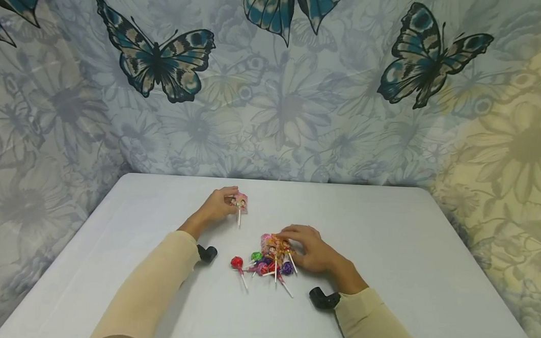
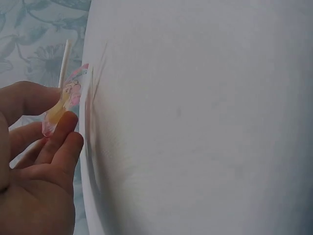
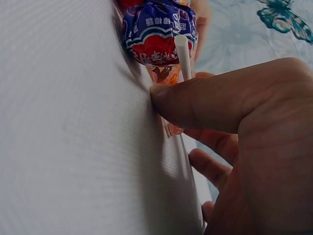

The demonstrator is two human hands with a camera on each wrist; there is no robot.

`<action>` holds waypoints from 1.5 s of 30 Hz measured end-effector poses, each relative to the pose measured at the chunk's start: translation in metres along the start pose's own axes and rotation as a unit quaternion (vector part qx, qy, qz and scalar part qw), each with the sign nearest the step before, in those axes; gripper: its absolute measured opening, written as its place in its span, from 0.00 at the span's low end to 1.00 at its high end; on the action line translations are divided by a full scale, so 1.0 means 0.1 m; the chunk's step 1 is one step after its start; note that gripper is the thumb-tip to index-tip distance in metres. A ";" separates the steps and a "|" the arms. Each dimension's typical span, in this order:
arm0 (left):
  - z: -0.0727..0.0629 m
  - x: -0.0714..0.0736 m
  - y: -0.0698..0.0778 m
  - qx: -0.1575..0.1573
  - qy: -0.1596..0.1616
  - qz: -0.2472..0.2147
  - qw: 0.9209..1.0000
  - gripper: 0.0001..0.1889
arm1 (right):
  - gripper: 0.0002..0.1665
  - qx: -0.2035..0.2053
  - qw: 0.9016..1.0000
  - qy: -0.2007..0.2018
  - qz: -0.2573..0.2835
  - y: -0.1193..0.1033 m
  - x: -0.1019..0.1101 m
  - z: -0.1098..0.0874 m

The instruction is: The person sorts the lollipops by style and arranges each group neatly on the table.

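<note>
My left hand [image 1: 217, 204] pinches a lollipop in a clear pink printed wrapper [image 1: 240, 202] above the far part of the table, its white stick pointing toward me. In the left wrist view, thumb and fingertips grip that wrapper [image 2: 72, 95]. My right hand [image 1: 309, 248] is at the pile of lollipops [image 1: 263, 266], pinching an orange-printed wrapped lollipop [image 3: 168, 76] between thumb and fingers. Close to the thumb in the right wrist view is a purple-and-red wrapped lollipop [image 3: 159, 36]. The pile also holds green, red and pink-wrapped ones, partly overlapping.
A red lollipop [image 1: 237, 262] lies at the pile's left edge. The white table [image 1: 386, 236] ends at a butterfly-printed cloth backdrop [image 1: 291, 114]. Black wrist devices [image 1: 323, 298] sit on both sleeves.
</note>
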State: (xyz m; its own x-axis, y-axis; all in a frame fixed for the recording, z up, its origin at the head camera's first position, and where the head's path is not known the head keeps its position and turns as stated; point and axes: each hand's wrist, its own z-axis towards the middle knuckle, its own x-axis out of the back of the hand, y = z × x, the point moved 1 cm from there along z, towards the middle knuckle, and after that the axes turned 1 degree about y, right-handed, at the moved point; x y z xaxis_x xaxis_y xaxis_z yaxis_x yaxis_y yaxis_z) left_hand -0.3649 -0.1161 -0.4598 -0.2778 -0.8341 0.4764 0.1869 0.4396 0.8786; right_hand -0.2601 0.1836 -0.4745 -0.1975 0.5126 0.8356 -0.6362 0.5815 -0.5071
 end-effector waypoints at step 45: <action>0.15 0.05 -0.22 0.037 -0.011 0.123 0.992 0.32 | 0.30 0.015 0.999 0.022 0.047 0.03 0.04 -0.02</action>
State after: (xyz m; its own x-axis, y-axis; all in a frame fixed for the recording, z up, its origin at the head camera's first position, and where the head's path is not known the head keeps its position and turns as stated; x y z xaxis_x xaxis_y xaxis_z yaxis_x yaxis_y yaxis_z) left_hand -0.3850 -0.1252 -0.4765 -0.2530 -0.6918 0.6763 0.1819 0.6526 0.7356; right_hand -0.2617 0.1887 -0.4728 -0.2249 0.5908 0.7749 -0.6387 0.5112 -0.5751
